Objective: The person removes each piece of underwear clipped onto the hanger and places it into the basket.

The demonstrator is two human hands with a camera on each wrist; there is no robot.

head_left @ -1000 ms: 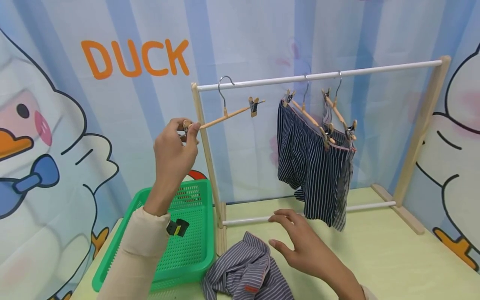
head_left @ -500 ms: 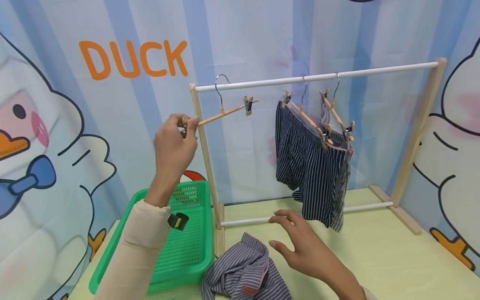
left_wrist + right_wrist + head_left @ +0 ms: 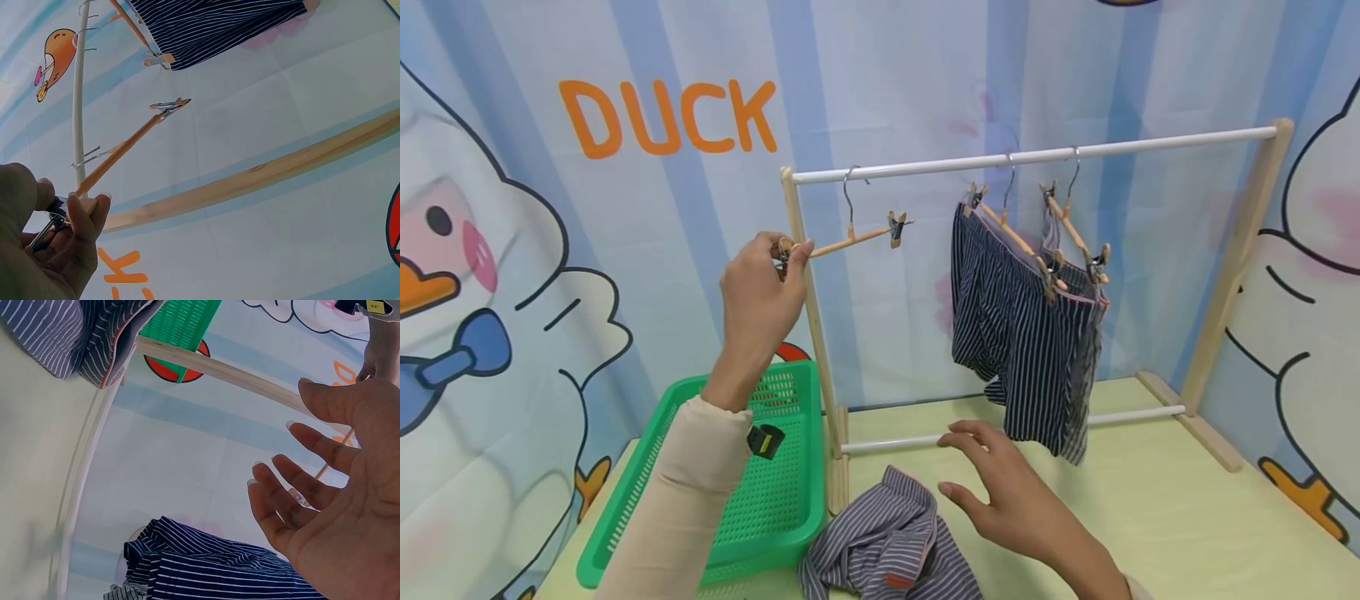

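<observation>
My left hand (image 3: 765,283) pinches the left end of a wooden clip hanger (image 3: 852,242), at its clip. The hanger's metal hook is at the left part of the white rail (image 3: 917,167), and its far clip (image 3: 897,229) carries no garment. In the left wrist view, thumb and fingers close round the near clip, partly hiding it. My right hand (image 3: 1011,500) holds nothing, its fingers loosely bent above the table. Just left of it lies a crumpled grey striped garment (image 3: 880,525). Navy striped shorts (image 3: 1015,333) hang from a second clip hanger (image 3: 1011,229).
A green plastic basket (image 3: 816,492) stands left of the rack's wooden post (image 3: 812,317). Behind the navy shorts, a grey striped garment (image 3: 1081,400) hangs from another hanger (image 3: 1072,225). A lower white bar (image 3: 887,443) crosses the rack near the table (image 3: 1187,517).
My left hand has shifted slightly right with the hanger's end, after a small shift left or none before. The hanger's far clip sits a little lower. My right hand stays where it was.
</observation>
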